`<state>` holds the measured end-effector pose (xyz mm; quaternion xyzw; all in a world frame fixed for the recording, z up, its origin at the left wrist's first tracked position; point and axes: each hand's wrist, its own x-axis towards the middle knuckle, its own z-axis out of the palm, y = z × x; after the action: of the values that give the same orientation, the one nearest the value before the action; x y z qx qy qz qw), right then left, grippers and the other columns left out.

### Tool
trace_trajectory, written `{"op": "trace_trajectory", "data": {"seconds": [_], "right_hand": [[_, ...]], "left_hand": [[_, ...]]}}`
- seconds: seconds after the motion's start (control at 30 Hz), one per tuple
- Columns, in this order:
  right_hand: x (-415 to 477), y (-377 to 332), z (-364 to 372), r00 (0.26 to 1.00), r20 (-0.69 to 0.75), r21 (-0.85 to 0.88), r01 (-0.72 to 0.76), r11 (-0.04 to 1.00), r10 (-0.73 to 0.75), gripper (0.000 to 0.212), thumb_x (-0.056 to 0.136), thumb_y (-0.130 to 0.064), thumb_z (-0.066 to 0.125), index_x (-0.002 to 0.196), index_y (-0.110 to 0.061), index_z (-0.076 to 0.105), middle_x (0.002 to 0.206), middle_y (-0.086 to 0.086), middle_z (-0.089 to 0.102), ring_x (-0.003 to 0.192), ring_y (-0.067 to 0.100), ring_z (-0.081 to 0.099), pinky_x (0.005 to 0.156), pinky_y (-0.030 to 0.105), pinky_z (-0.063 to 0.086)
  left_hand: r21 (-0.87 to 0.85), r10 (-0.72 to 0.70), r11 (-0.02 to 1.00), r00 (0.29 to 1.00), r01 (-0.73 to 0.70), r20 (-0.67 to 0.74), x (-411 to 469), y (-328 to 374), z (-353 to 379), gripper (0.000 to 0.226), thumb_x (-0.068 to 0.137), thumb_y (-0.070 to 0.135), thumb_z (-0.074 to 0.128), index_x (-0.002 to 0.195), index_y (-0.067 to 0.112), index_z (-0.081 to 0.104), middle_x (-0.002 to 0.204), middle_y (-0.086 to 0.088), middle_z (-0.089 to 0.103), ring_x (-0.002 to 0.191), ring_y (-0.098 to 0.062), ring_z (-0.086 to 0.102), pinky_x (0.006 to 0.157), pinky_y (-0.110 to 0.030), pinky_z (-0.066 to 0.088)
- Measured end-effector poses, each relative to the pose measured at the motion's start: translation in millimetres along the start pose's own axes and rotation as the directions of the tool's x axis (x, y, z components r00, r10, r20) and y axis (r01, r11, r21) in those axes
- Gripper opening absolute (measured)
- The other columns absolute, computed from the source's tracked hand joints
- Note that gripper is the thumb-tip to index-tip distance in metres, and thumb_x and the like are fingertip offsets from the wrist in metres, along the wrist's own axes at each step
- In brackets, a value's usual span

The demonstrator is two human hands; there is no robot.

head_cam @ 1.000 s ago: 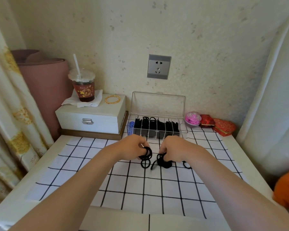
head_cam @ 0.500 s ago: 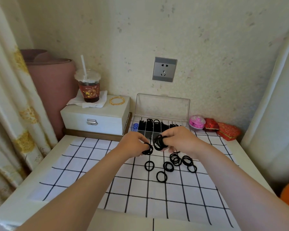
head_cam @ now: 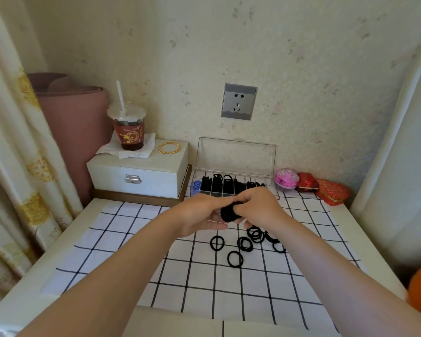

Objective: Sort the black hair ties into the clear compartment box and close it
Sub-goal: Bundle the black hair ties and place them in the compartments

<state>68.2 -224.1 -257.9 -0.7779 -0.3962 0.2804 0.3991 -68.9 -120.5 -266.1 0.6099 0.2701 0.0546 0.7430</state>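
Left hand (head_cam: 201, 215), right hand (head_cam: 261, 207): both grip one soft wad of black elastic hair ties (head_cam: 229, 212). Loose black rings (head_cam: 235, 259) lie on gridded white cloth (head_cam: 131, 239) beneath.

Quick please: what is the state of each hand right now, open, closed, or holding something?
Left hand: holds the bundle of black hair ties.
Right hand: fingers curled round the same bundle.

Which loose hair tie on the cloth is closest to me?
The lone tie at the front of the bunch; all the others lie farther back on the cloth.
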Motion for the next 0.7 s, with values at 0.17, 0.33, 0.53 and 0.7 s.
{"op": "trace_trajectory", "data": {"seconds": [0.17, 0.33, 0.53, 0.7], "right_hand": [[1, -1, 1, 0.997, 0.006, -0.121, 0.083, 0.989, -0.083, 0.012, 0.082, -0.012, 0.072, 0.09, -0.02, 0.071, 0.077, 0.006, 0.075, 0.063, 0.017, 0.073, 0.046, 0.024, 0.053], [-4, 4, -14, 0.984, 0.177, 0.105, -0.014, 0.994, -0.004, 0.018, 0.088, -0.018, 0.072, 0.106, -0.02, 0.072, 0.092, 0.002, 0.074, 0.069, 0.011, 0.069, 0.05, 0.025, 0.049], [-6, 15, -30, 0.954, 0.271, 0.364, -0.223, 0.904, 0.126, 0.038, 0.087, -0.033, 0.075, 0.12, -0.013, 0.069, 0.116, 0.009, 0.068, 0.096, 0.026, 0.071, 0.066, 0.031, 0.057], [-9, 20, -42, 0.934, 0.33, 0.522, -0.3, 0.798, 0.135, 0.028, 0.091, -0.021, 0.07, 0.11, 0.0, 0.07, 0.095, 0.015, 0.07, 0.085, 0.026, 0.072, 0.069, 0.033, 0.06]], "left_hand": [[0.097, 0.062, 0.994, 0.995, -0.055, -0.074, 4, -4, 0, 0.027, 0.096, 0.01, 0.06, 0.122, 0.007, 0.068, 0.114, -0.015, 0.071, 0.099, -0.018, 0.069, 0.087, -0.028, 0.058], [0.157, 0.073, 0.986, 0.992, -0.056, -0.105, 7, -2, 1, 0.025, 0.097, 0.01, 0.059, 0.12, 0.007, 0.068, 0.114, -0.016, 0.07, 0.103, -0.021, 0.069, 0.088, -0.031, 0.058], [0.188, 0.124, 0.976, 0.991, -0.112, -0.052, 7, 8, 11, 0.028, 0.098, 0.012, 0.058, 0.125, 0.012, 0.066, 0.116, -0.008, 0.071, 0.107, -0.017, 0.068, 0.085, -0.024, 0.057], [0.125, 0.152, 0.984, 0.968, -0.129, -0.202, 17, 11, 23, 0.033, 0.09, 0.016, 0.071, 0.119, 0.005, 0.06, 0.108, -0.013, 0.07, 0.093, -0.017, 0.07, 0.07, -0.02, 0.057]]}}
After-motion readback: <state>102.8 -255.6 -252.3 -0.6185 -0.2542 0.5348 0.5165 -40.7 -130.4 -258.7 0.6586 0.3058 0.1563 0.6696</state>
